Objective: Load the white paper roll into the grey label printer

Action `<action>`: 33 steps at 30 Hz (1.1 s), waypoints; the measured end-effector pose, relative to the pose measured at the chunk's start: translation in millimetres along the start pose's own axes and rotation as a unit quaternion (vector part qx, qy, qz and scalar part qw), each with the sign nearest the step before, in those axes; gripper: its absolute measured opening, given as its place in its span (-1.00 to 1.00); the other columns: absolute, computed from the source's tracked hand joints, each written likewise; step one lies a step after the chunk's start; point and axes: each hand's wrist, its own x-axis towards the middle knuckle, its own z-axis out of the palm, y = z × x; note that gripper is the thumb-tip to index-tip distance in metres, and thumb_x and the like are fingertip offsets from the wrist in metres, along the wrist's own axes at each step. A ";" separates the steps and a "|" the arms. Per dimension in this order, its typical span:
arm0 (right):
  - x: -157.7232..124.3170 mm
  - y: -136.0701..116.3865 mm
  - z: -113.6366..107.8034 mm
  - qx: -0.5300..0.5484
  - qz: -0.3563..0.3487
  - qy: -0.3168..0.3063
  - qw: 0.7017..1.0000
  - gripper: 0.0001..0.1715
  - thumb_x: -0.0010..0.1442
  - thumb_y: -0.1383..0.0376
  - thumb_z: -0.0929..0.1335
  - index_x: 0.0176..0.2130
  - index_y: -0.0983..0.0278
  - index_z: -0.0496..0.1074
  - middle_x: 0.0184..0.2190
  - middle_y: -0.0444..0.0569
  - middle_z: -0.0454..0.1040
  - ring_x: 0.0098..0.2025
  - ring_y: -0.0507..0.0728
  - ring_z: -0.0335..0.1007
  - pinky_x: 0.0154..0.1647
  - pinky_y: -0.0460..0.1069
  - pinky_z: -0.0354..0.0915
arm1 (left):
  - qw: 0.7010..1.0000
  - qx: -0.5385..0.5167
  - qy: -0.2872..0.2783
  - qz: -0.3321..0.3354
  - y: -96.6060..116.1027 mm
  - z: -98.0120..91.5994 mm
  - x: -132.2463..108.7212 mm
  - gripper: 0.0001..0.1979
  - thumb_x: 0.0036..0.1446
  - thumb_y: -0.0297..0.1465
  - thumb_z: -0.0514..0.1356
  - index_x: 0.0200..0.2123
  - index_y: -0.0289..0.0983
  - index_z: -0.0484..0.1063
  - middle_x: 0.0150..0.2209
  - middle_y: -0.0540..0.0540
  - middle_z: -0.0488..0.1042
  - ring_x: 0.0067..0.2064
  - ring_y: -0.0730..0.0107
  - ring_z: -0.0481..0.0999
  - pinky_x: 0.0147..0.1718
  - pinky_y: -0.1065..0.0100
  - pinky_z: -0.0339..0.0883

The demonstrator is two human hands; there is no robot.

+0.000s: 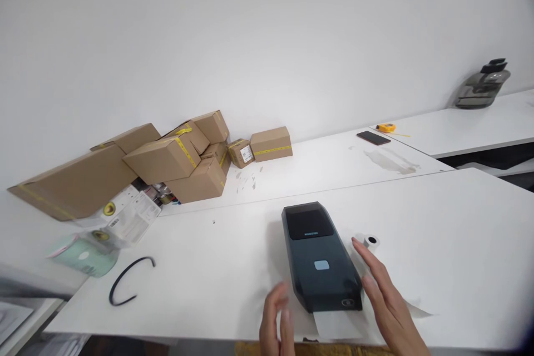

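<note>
A dark teal label printer (329, 278) with a black window and a pale square button lies on the white table in front of me. White paper (336, 325) shows at its near end. My left hand (276, 320) is off the printer's near left corner, its fingers slightly bent, apart and a little blurred. Stretched along the printer's right side is my right hand (386, 295), fingers straight; whether the thumb touches the casing I cannot tell. Just beyond its fingertips sits a small white paper roll (371, 241). Neither hand holds anything.
Cardboard boxes (167, 158) are piled at the back left, near a mint-green container (85, 256) and a black curved band (119, 283). A phone (373, 138), a yellow tape measure (386, 128) and a dark jug (483, 86) lie or stand at the back right.
</note>
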 end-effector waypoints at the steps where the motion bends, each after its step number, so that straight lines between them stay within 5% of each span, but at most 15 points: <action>1: -2.9 2.4 2.2 0.022 0.029 -0.008 0.999 -0.40 0.43 0.02 0.15 0.39 -0.04 0.13 0.44 -0.11 0.11 0.46 0.32 -0.02 0.39 0.34 0.10 | 0.999 -0.030 0.043 0.003 0.6 6.8 5.2 -0.33 0.32 0.09 -0.06 0.31 -0.17 0.29 0.38 -0.15 0.24 0.39 0.05 0.21 0.31 0.22 0.17; 7: -20.6 9.9 14.8 0.075 0.081 -0.065 0.992 -0.26 0.41 -0.05 0.15 0.46 0.01 -0.04 0.50 -0.14 -0.09 0.51 0.29 -0.23 0.48 0.31 -0.18 | 0.996 -0.080 0.024 0.017 -2.5 45.6 18.4 -0.08 0.24 0.20 -0.07 0.46 -0.27 -0.03 0.49 -0.07 -0.05 0.49 0.17 -0.09 0.41 0.34 -0.09; 25: -16.4 -19.6 7.4 0.104 0.089 -0.086 0.987 -0.25 0.42 -0.04 0.15 0.47 0.06 -0.04 0.49 -0.10 -0.08 0.50 0.24 -0.19 0.43 0.25 0.01 | 0.990 -0.135 0.034 0.011 9.7 41.3 14.7 -0.13 0.20 0.19 0.03 0.42 -0.17 0.10 0.46 -0.07 0.08 0.47 0.11 0.01 0.38 0.30 0.03; 29: -5.5 -29.2 1.8 0.059 0.026 -0.075 0.995 -0.31 0.42 0.01 0.17 0.45 0.01 0.01 0.48 -0.10 -0.01 0.48 0.29 -0.10 0.39 0.26 0.15 | 0.990 -0.136 0.026 0.031 25.0 33.5 17.2 -0.20 0.27 0.13 0.00 0.42 -0.19 0.09 0.47 -0.09 0.03 0.48 0.11 -0.04 0.40 0.26 -0.02; 33: 35.3 -54.9 -5.6 -0.019 -0.126 -0.040 0.991 -0.36 0.43 0.08 0.17 0.42 0.00 0.06 0.44 -0.06 0.11 0.43 0.31 0.05 0.35 0.26 0.20 | 0.985 -0.149 0.028 0.085 57.8 21.2 38.8 -0.24 0.31 0.08 0.00 0.44 -0.17 0.03 0.46 -0.11 0.06 0.47 0.14 0.01 0.39 0.26 0.00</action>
